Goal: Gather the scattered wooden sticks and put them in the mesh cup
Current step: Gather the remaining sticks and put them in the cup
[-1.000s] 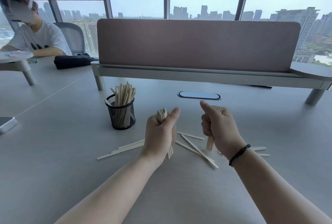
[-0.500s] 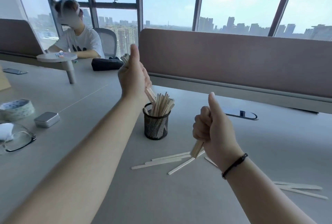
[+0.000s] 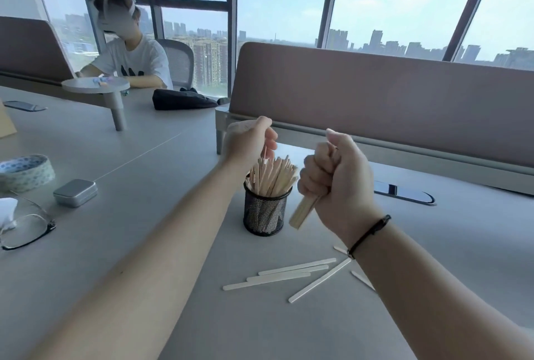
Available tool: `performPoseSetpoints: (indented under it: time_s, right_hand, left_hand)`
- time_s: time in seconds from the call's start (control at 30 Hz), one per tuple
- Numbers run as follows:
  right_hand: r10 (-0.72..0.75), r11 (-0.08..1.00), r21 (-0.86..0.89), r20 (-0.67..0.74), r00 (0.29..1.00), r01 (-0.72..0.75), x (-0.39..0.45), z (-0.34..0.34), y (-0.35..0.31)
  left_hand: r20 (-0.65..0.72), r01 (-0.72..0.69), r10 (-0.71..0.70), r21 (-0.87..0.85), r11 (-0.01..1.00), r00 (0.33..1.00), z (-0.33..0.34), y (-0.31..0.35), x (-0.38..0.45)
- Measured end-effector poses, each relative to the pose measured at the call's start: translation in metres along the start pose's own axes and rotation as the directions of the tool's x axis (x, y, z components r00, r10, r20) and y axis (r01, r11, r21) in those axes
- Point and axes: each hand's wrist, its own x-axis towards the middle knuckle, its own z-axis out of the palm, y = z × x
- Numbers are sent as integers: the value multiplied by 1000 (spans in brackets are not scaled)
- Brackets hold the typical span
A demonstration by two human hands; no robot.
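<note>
A black mesh cup (image 3: 264, 213) stands on the grey table, packed with upright wooden sticks (image 3: 274, 176). My left hand (image 3: 250, 143) hovers just over the stick tops with its fingers loosely curled, and one stick tip reaches its fingers. My right hand (image 3: 338, 183) is a fist right of the cup, shut on a small bundle of sticks (image 3: 303, 212) whose lower end pokes out toward the cup. Several loose sticks (image 3: 289, 273) lie flat on the table in front of the cup, some partly hidden under my right forearm.
At the left lie a metal tin (image 3: 75, 192), a tape roll (image 3: 24, 171) and glasses (image 3: 27, 229). A brown partition (image 3: 390, 105) runs behind the cup, with an oval cable port (image 3: 404, 193) before it. A person (image 3: 130, 62) sits at the back left by a black pouch (image 3: 182, 99).
My left hand carried its bundle from the table up over the cup and dropped it in; the cup is fuller. My right hand rose beside the cup, holding its sticks.
</note>
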Motion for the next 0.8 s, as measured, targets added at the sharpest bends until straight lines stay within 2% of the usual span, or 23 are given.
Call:
performPoseSetpoints:
  time_s: [0.13,0.27,0.33,0.4,0.47,0.57,0.67,0.73,0.77,0.8]
  right_hand:
    - [-76,997,18,-11,997,76,30,32,-15]
    - [-89,996,-4,-121,989,89,60,48,-9]
    - [-96,987,-145,-172,980,71,70,48,4]
    - [-135,928,-366,-157,978,70,75,44,17]
    - [-167,777,-624,-70,983,87,78,40,24]
    - [-209,436,-883,91,974,176,80,35,23]
    - [-300,56,-953,270,915,299,79,19,25]
    - [-277,-156,-935,352,894,320,74,6,31]
    - [-237,-205,-926,360,902,316,71,1,33]
    - [-188,-210,-928,347,919,307,70,-2,34]
  left_hand:
    - [-51,-44,47,62,997,998,-10,-12,0]
    - [-102,-52,63,106,993,993,-14,-36,-7]
    - [-103,-78,88,99,992,991,-13,-47,-12]
    - [-83,-81,86,54,995,993,-12,-51,-16]
    - [-39,-53,52,-34,998,998,-11,-51,-17]
    - [-17,-22,20,-126,992,1000,-11,-48,-17]
    - [-10,-7,6,-128,992,1000,-10,-49,-18]
    - [-12,16,-17,-136,991,1000,-10,-51,-20]
    - [-16,24,-26,-148,989,1000,-11,-51,-20]
    - [-16,25,-28,-158,987,999,-11,-51,-20]
